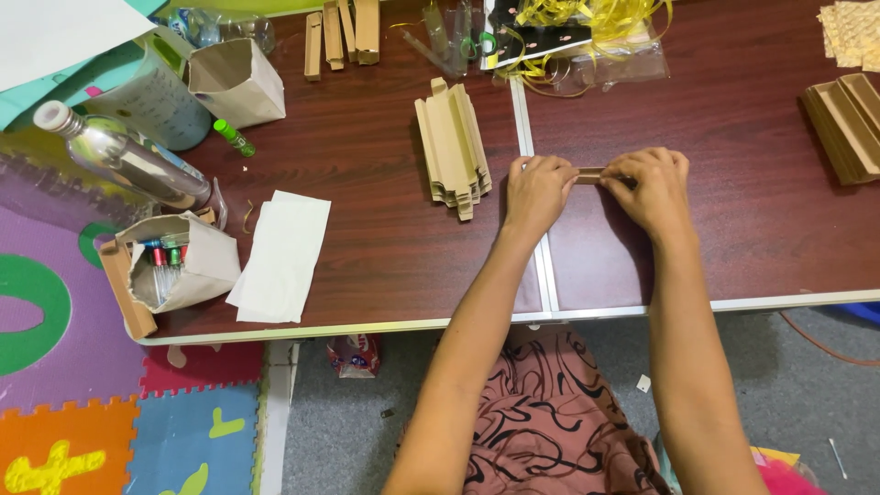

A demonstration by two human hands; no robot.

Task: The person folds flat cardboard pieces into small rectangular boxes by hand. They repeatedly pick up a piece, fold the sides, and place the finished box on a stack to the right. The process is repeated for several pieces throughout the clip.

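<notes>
Both hands grip one small folded cardboard piece (594,174) between them, a little right of the middle of the frame. Left hand (538,191) closes its fingers on the left end of the piece, and right hand (656,188) closes on the right end, so only a short brown part shows between them. The piece sits just above the dark wooden table (367,165), near the pale seam where two table tops meet. Just to the left of the left hand lies a stack of folded cardboard (453,149). At the right edge of the frame there is another cardboard stack (845,124). In the lower left part, white paper sheets (280,257) lie on the table, and beside them a paper bag with markers (179,261). A metal bottle (119,156) lies in the upper left, and yellow ribbon (587,23) at the top.
</notes>
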